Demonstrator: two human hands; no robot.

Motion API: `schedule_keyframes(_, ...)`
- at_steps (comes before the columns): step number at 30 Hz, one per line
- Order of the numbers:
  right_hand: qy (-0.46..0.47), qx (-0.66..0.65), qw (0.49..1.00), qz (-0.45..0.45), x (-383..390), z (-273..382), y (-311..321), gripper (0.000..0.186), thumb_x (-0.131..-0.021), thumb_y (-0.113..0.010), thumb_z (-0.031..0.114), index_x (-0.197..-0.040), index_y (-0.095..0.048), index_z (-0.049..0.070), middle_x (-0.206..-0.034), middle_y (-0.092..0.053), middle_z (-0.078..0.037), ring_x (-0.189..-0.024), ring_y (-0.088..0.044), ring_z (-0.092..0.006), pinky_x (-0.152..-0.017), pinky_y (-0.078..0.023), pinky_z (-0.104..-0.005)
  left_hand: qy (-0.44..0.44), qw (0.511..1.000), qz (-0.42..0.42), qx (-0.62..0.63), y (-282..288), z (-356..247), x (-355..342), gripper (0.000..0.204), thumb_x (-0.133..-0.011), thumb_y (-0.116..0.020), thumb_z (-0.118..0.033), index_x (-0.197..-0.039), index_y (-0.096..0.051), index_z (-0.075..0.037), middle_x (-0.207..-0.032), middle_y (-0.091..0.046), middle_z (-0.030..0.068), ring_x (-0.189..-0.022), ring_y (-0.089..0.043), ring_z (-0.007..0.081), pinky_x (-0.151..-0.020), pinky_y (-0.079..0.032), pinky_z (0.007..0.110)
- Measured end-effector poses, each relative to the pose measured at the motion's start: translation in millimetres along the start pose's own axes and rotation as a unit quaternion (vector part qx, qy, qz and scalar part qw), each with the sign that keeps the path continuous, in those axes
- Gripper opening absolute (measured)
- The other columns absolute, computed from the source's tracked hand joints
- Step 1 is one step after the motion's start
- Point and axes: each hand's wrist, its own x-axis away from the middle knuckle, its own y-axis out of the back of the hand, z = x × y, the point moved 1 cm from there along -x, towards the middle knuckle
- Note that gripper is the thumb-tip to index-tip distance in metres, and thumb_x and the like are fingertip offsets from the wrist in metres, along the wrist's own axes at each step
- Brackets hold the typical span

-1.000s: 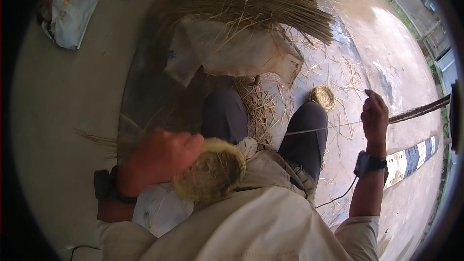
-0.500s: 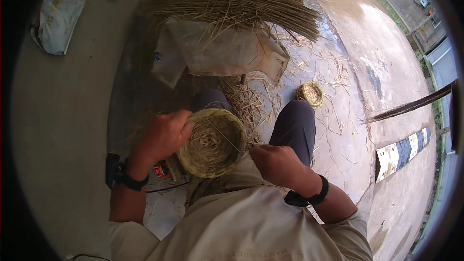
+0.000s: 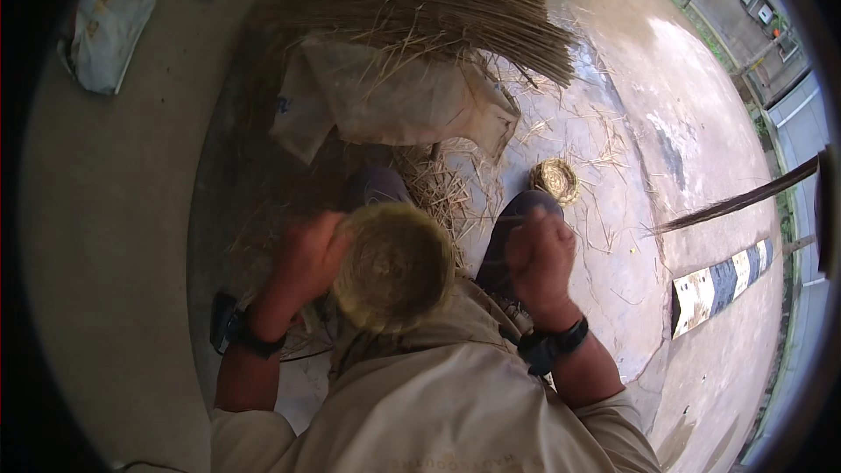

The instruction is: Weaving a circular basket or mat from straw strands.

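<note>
A round woven straw basket, its open top facing up, is blurred by motion in front of my body. My left hand is closed on its left rim. To the right of the basket, apart from it and over my right knee, my right hand is closed with the fingers curled together. Whatever is pinched there, perhaps a thin strand, is too blurred to make out. A smaller woven straw basket rests on the floor just past my right knee.
A large bundle of straw stalks lies at the far side, beside a pale sack. Loose straw bits litter the floor. A white plastic bag is at far left. On the right are a striped board and a dark slanting pole.
My right hand has moved up and to the right, away from the basket's rim. The basket and my left hand have shifted slightly right and down.
</note>
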Motion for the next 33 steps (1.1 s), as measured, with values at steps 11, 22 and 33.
schedule_keyframes(11, 0.236, 0.646, 0.684, 0.245, 48, 78, -4, 0.024, -0.083, -0.078, 0.009, -0.107, -0.072, 0.008, -0.095, -0.07, -0.009, -0.071, -0.069, -0.033, -0.064, -0.06, -0.0404, -0.038, 0.988, 0.039, -0.143, 33, 2, 11, 0.023, -0.091, -0.074, -0.015, -0.11, -0.07, -0.003, -0.089, -0.073, 0.0204, -0.079, -0.074, 0.0375, -0.064, -0.058, 0.047)
schedule_keyframes(22, 0.224, 0.771, 0.59, 0.082, 14, 120, 76, 0.012, -0.098, -0.066, 0.01, -0.109, -0.07, 0.008, -0.078, -0.069, -0.019, -0.069, -0.068, -0.0418, -0.061, -0.053, -0.0485, -0.103, 0.964, 0.1, -0.222, 46, -13, 15, 0.012, -0.092, -0.069, -0.014, -0.092, -0.058, -0.01, -0.074, -0.067, 0.0103, -0.065, -0.07, 0.0324, -0.055, -0.055, 0.046)
schedule_keyframes(33, 0.194, 0.779, 0.593, 0.053, 18, 138, 97, 0.007, -0.1, -0.068, 0.011, -0.103, -0.07, 0.005, -0.08, -0.07, -0.021, -0.071, -0.069, -0.0425, -0.062, -0.053, -0.0467, -0.107, 0.982, 0.121, -0.097, 12, -23, 17, 0.033, -0.097, -0.07, -0.038, -0.087, -0.061, -0.007, -0.074, -0.069, 0.0127, -0.066, -0.07, 0.0358, -0.059, -0.056, 0.048)
